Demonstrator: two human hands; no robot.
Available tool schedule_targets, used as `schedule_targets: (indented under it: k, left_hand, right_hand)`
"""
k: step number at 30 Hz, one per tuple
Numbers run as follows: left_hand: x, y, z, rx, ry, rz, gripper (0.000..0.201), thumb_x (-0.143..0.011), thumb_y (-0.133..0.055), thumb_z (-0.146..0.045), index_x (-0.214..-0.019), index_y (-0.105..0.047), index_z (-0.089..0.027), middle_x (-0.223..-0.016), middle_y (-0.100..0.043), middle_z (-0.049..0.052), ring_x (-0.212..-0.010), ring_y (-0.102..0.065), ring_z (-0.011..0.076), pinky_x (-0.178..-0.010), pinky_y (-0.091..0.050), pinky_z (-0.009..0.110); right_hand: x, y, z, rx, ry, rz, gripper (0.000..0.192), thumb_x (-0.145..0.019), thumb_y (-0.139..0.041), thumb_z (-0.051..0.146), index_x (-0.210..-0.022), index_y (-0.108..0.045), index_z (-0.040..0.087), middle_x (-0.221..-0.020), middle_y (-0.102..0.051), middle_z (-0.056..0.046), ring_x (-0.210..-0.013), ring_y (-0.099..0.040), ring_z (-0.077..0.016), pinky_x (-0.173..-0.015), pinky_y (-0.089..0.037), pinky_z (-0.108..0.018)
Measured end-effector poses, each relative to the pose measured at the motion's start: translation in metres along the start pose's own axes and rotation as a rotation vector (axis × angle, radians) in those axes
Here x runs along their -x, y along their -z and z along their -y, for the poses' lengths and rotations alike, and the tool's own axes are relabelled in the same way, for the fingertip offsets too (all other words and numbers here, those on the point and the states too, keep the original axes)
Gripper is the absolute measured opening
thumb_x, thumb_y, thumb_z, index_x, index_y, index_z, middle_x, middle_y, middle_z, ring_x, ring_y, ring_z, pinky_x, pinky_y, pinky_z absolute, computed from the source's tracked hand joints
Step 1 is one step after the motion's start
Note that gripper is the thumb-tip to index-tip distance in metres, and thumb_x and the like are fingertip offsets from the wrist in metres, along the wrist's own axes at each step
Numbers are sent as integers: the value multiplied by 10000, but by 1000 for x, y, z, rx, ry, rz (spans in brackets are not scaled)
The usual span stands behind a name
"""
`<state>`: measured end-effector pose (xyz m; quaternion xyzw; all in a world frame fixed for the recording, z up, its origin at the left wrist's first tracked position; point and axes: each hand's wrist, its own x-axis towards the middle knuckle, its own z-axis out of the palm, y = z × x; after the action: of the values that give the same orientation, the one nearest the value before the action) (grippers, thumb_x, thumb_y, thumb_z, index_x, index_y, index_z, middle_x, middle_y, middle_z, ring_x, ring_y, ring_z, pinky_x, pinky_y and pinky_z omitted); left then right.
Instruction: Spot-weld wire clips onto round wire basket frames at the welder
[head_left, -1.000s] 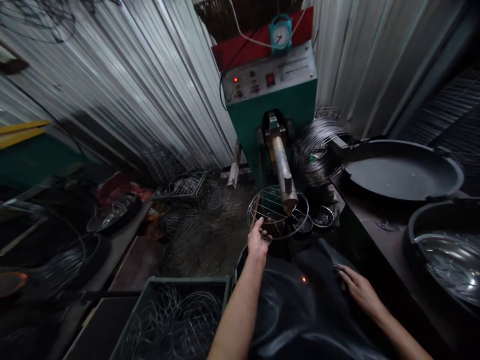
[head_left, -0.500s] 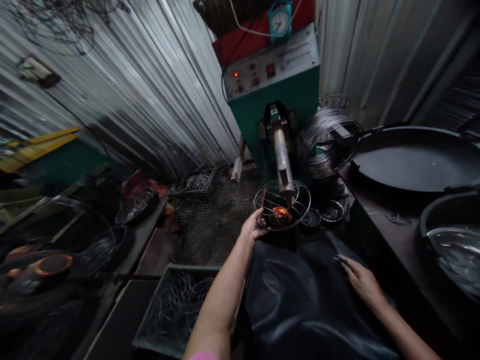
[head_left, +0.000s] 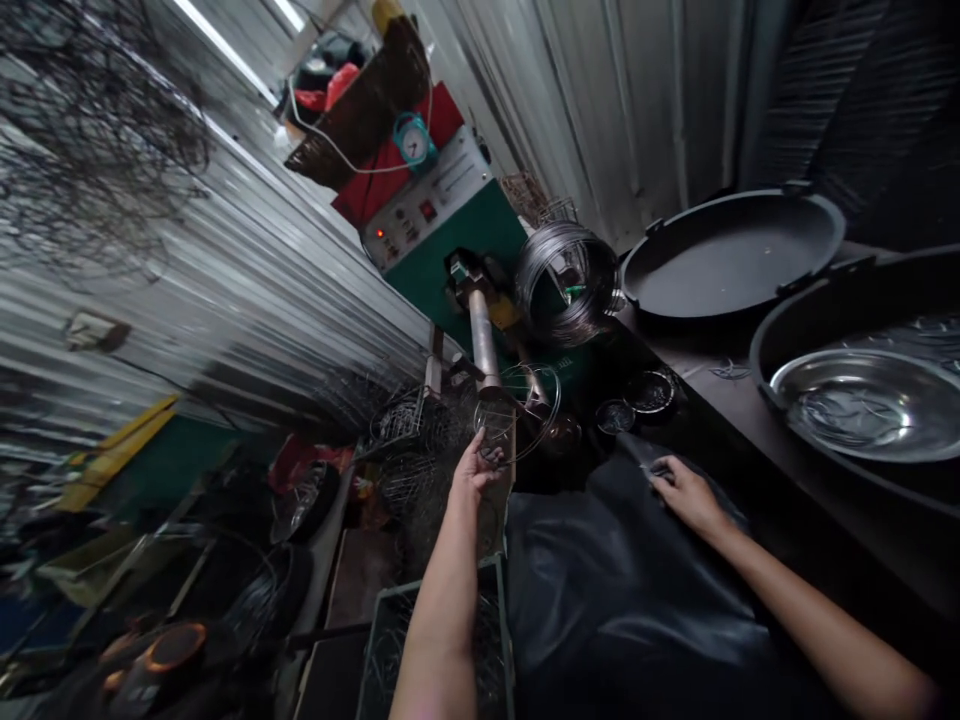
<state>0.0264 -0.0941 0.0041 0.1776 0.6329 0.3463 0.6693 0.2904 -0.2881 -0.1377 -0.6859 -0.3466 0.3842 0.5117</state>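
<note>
My left hand [head_left: 475, 465] grips the rim of a round wire rack [head_left: 520, 411], holding it tilted up beside the metal arm [head_left: 482, 338] of a green machine [head_left: 457, 240]. My right hand [head_left: 684, 492] rests on a black glossy sheet [head_left: 622, 590] over my lap, its fingers curled on the sheet's upper edge near small dark bowls [head_left: 636, 402]. A coil of wire [head_left: 564, 282] hangs just right of the machine arm.
Two large black pans [head_left: 731, 255] stand on the bench at right, the nearer one holding a steel bowl [head_left: 862, 400]. A green crate [head_left: 420, 650] of wire racks sits below my left arm. More racks and pans litter the floor at left, against corrugated metal walls.
The view has tilted and swung left. My left hand has lifted the wire rack off the machine's lower part and tipped it up. The right hand slid slightly up the black sheet.
</note>
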Motion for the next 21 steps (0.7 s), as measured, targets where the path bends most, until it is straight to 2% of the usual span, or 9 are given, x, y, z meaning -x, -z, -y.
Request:
schedule_targets:
  k: [6,13,16,18,21]
  left_hand:
    - [0,-5,5,1,-40,-41,250,-796,-607,-381,-766,-526,-146,-630,-537,30,-519,-520,125,-557,-490,289]
    - [7,-12,6,121,-70,-74,228,-727,-700,-282,-724,-513,-152,-570,-501,-16,-460,-482,90,-579,-512,316]
    - [8,-16,6,222,-98,-100,260,-680,-731,-235,-689,-484,-156,-514,-439,-54,-415,-426,65,-498,-472,257]
    - [8,-19,10,286,-139,-116,283,-652,-742,-216,-665,-465,-159,-481,-379,-80,-380,-367,43,-433,-409,205]
    - [5,-26,21,359,-205,-125,329,-596,-771,-224,-644,-452,-160,-467,-325,-98,-357,-313,24,-372,-303,160]
  right_hand:
    - [1,13,-2,-18,9,76,137,-693,-529,354,-724,-501,223,-517,-562,50,-446,-548,-145,-473,-410,-254]
    - [5,26,0,14,125,72,239,-724,-478,388,-870,-554,216,-551,-605,16,-519,-580,-172,-562,-460,-292]
    - [1,24,0,43,111,146,284,-709,-492,431,-849,-579,200,-549,-605,-6,-498,-574,-182,-514,-456,-299]
    - [-3,19,14,-9,96,158,325,-709,-520,475,-845,-583,186,-617,-634,-36,-530,-593,-191,-503,-468,-298]
    - [-8,-3,61,-162,205,114,369,-763,-543,505,-939,-577,182,-820,-674,-77,-698,-637,-202,-636,-518,-315]
